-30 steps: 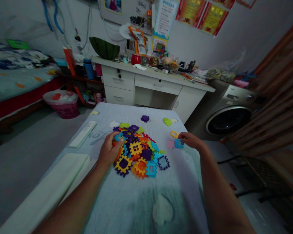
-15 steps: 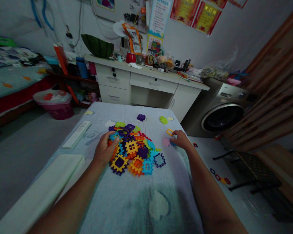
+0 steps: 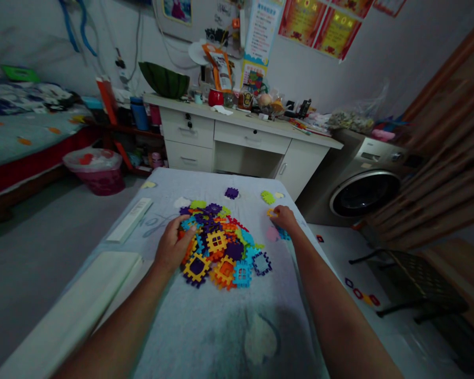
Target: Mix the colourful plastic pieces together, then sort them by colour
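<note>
A mixed heap of notched plastic building tiles (image 3: 217, 241), in yellow, orange, purple, blue, green and red, lies on a cloth-covered table (image 3: 205, 331). My left hand (image 3: 174, 243) cups the heap's left edge, thumb and fingers apart, with some fingertips hidden by tiles. Over at the right side of the cloth, my right hand (image 3: 286, 219) has its fingertips closed on a small yellow tile (image 3: 271, 212). A blue tile (image 3: 284, 234) lies just below that hand, partly covered. Farther back are a single purple tile (image 3: 231, 193) and a green tile (image 3: 267, 197).
Along the table's left side lie a narrow white box (image 3: 130, 220) and a larger white slab (image 3: 102, 281). Beyond the table stands a white desk (image 3: 187, 129), with a washing machine (image 3: 363, 184) to its right. More tiles (image 3: 357, 293) lie on the floor near a stool (image 3: 418, 273).
My right hand has shifted slightly left and back, its fingers now over the yellow tile, uncovering more of the blue tile. My left hand stays at the heap. The whole view has shifted a little.
</note>
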Demonstrator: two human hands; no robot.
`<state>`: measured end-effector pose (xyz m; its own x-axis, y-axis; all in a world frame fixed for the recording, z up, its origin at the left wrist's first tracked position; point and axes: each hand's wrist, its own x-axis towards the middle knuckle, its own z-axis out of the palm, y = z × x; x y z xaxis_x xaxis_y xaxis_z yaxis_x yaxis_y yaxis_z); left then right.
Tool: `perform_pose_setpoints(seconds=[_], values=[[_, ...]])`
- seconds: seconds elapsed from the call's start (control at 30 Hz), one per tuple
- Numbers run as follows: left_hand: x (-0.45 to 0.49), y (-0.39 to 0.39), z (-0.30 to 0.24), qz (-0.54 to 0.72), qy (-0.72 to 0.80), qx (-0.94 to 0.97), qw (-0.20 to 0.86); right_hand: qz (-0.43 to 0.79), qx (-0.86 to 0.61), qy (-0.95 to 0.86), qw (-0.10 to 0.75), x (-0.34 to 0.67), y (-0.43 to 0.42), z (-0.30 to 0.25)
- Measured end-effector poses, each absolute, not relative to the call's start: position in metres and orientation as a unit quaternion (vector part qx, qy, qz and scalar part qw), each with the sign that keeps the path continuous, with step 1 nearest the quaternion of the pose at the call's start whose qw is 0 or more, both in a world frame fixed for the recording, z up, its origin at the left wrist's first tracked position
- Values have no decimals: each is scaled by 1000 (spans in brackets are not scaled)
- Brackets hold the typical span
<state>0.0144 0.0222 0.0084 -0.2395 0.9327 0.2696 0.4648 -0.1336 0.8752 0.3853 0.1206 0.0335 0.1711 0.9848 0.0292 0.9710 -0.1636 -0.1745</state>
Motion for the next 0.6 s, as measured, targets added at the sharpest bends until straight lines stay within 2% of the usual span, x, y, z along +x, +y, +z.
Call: perform_pose_setpoints(seconds=[0.23, 0.47, 0.6], values=[[15, 22, 7, 494, 613, 569, 238, 31, -766, -638, 73, 379, 134, 47], [14, 22, 9, 490, 615, 569, 239, 65, -776, -627, 11, 358, 154, 40], [14, 22, 9, 488, 616, 568, 245, 60, -781, -621, 25, 356, 157, 33]])
